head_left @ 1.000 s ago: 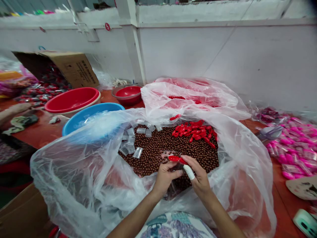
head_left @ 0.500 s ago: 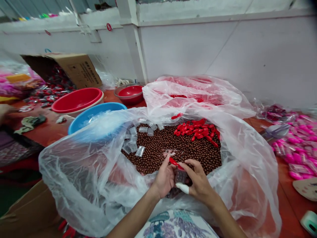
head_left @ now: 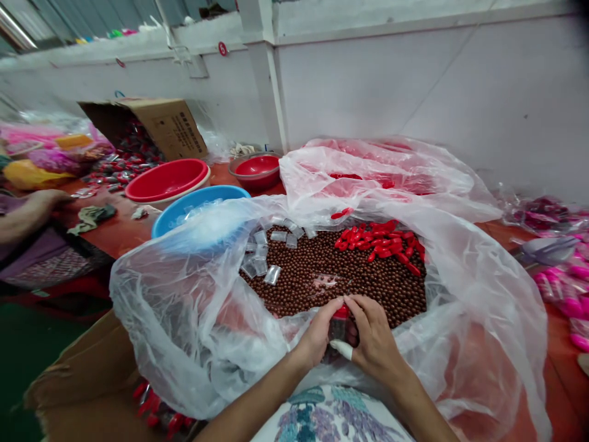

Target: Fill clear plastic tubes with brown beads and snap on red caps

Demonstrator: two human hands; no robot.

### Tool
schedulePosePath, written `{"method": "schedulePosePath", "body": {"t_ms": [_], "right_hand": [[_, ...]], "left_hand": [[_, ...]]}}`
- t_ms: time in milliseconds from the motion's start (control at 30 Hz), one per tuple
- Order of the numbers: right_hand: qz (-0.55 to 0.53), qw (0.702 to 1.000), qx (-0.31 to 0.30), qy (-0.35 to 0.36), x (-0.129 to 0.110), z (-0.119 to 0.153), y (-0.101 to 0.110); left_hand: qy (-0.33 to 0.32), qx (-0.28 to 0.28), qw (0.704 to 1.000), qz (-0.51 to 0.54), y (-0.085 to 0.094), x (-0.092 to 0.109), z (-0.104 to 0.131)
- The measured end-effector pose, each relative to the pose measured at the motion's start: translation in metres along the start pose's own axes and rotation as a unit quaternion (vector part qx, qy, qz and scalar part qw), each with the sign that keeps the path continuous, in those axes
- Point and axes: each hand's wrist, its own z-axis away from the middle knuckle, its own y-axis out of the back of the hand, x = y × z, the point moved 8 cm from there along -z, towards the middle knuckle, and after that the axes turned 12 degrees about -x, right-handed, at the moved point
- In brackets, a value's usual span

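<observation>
My left hand (head_left: 316, 334) and my right hand (head_left: 378, 336) close around a small clear container (head_left: 338, 330) with dark brown contents and a red cap (head_left: 341, 312) on its top. Fingertips of both hands meet at the cap. My right thumb wears a white covering (head_left: 341, 349). Just beyond my hands, a large clear plastic bag (head_left: 464, 279) lies spread wide, full of small brown balls (head_left: 299, 270). On the balls rest several empty clear containers (head_left: 272, 275) at the left and a pile of red caps (head_left: 381, 239) at the back right.
A blue basin (head_left: 197, 202), a red basin (head_left: 165, 178) and a smaller red bowl (head_left: 257, 169) stand behind left. A tipped cardboard box (head_left: 170, 132) spills red-capped containers. Another person's arm (head_left: 34, 215) is at far left; pink items (head_left: 564, 276) lie at right.
The red cap that my left hand held above the container now sits at its top, with both hands pressed together around it. The view has turned slightly left.
</observation>
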Motion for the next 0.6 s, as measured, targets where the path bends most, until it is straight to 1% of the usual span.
{"method": "schedulePosePath", "body": {"t_ms": [67, 133, 167, 267, 333, 367, 400, 467, 500, 533, 567, 600], "right_hand": [[0.027, 0.999, -0.024, 0.005, -0.001, -0.003, -0.001], [0.046, 0.999, -0.027, 0.012, -0.002, -0.006, 0.001], [0.051, 0.998, -0.026, 0.016, -0.004, -0.006, 0.002], [0.057, 0.997, -0.031, 0.038, -0.010, -0.008, 0.002], [0.056, 0.997, -0.028, 0.055, -0.015, -0.007, 0.002], [0.055, 0.996, -0.022, 0.060, -0.016, -0.007, 0.002], [0.053, 0.997, -0.015, 0.061, -0.016, -0.006, 0.001], [0.045, 0.997, -0.009, 0.056, -0.012, -0.005, -0.001], [0.038, 0.998, -0.014, 0.050, -0.008, -0.004, -0.004], [0.030, 0.998, -0.027, 0.045, -0.005, -0.004, -0.008], [0.020, 0.998, -0.049, 0.043, -0.003, -0.004, -0.013], [0.010, 0.996, -0.076, 0.043, -0.003, -0.003, -0.018]], "left_hand": [[0.006, 0.008, 1.000, -0.013, 0.003, -0.004, 0.000], [0.005, 0.025, 0.999, -0.026, 0.008, -0.007, 0.000], [-0.006, 0.032, 0.999, -0.033, 0.009, -0.008, 0.000], [-0.086, 0.056, 0.992, -0.067, 0.012, -0.002, 0.003], [-0.118, 0.073, 0.987, -0.088, 0.013, 0.000, 0.007], [-0.115, 0.073, 0.986, -0.099, 0.013, 0.000, 0.008], [-0.100, 0.064, 0.986, -0.117, 0.012, -0.001, 0.008], [-0.069, 0.040, 0.978, -0.195, 0.011, 0.005, 0.008], [-0.067, 0.036, 0.963, -0.259, 0.013, 0.014, 0.009], [-0.076, 0.043, 0.939, -0.334, 0.017, 0.028, 0.011], [-0.094, 0.067, 0.903, -0.414, 0.023, 0.046, 0.014], [-0.115, 0.105, 0.858, -0.489, 0.031, 0.067, 0.019]]}}
